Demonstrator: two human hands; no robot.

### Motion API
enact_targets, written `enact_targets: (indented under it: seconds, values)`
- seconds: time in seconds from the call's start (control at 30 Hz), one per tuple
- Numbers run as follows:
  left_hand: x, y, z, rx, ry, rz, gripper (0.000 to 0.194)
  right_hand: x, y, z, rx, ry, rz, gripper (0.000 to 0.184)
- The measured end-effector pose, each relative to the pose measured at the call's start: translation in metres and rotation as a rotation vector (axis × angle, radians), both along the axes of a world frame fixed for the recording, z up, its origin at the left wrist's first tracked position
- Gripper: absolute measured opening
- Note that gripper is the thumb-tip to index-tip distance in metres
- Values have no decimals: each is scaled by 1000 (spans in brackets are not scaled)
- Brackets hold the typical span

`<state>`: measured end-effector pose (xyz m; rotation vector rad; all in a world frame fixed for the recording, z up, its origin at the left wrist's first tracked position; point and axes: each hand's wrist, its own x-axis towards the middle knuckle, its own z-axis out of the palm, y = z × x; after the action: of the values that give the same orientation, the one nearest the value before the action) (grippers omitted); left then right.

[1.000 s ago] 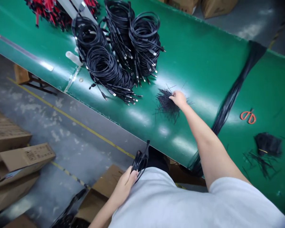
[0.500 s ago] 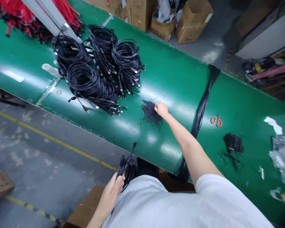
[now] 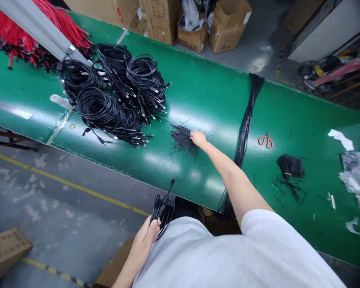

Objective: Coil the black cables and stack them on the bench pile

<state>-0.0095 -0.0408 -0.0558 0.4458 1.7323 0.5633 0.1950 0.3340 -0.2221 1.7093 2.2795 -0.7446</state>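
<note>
My left hand [image 3: 147,233] is closed around a coiled black cable [image 3: 167,212], held low in front of my body beside the table edge. One dark plug end sticks up from the coil. Out over the table, my right hand [image 3: 198,138] pinches at the right side of a loose pile of thin black wire ties [image 3: 181,138]. Whatever lies between its fingertips is too small and hidden to make out. Left of the pile, several bundles of coiled black cables [image 3: 97,105] with metal plug ends lie on the green table [image 3: 204,88].
A long bundle of black strands [image 3: 245,128] crosses the table. Right of it lie red-handled scissors [image 3: 265,141], a banded bunch of black ties [image 3: 290,166] and plastic bags [image 3: 358,180]. Red cables [image 3: 52,24] and a grey post [image 3: 45,30] stand at the left; cardboard boxes [image 3: 229,26] are behind.
The view has shifted slightly, so the table's things sit a little further left. My right hand stays at the tie pile, and my left hand still holds the coiled cable.
</note>
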Motion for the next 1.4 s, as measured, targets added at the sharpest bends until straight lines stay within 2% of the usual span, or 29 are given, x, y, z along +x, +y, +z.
enact_targets:
  seconds: [0.23, 0.37, 0.43, 0.5, 0.57, 0.63, 0.67, 0.7, 0.77, 0.8, 0.87, 0.97, 1.03, 1.13, 1.23, 1.3, 1.4]
  values:
    - [-2, 6, -1, 77, -96, -28, 55, 17, -8, 18, 40, 83, -101, 20]
    - [3, 14, 3, 148, -152, -91, 51, 32, -11, 33, 69, 232, -177, 18]
    - [5, 19, 4, 166, -169, -100, 50, 40, -23, 44, 88, 341, -244, 17]
    - [8, 26, 5, 182, -174, -88, 48, 48, -54, 58, 75, 451, -297, 17]
    - [12, 33, 6, 218, -172, -73, 46, 53, -108, 72, -9, 550, -284, 19]
    - [15, 40, 7, 265, -172, -80, 45, 50, -179, 85, -241, 697, -233, 20]
    - [17, 43, 7, 287, -171, -94, 44, 44, -213, 91, -481, 832, -215, 22]
    - [18, 45, 8, 305, -175, -114, 43, 36, -245, 97, -662, 928, -270, 27]
    - [22, 50, 9, 326, -196, -160, 41, 9, -289, 106, -872, 1088, -474, 34]
    - [24, 51, 9, 325, -228, -183, 40, -6, -300, 109, -894, 1151, -590, 34]
    - [26, 52, 7, 322, -316, -193, 39, -35, -302, 113, -879, 1272, -737, 31]
    - [23, 48, 3, 341, -383, -111, 33, -60, -285, 116, -852, 1384, -762, 27]
    - [17, 44, -1, 367, -372, -52, 33, -65, -280, 116, -830, 1394, -750, 29]
    - [6, 37, -6, 405, -309, -28, 52, -69, -287, 117, -763, 1355, -693, 30]
    - [-8, 28, -8, 449, -124, -117, 58, -73, -299, 122, -641, 1224, -500, 27]
    - [-16, 22, -9, 469, 27, -209, 55, -75, -304, 128, -393, 1029, -272, 23]
    - [-26, 16, -11, 512, 187, -291, 54, -76, -304, 136, 90, 635, 177, 27]
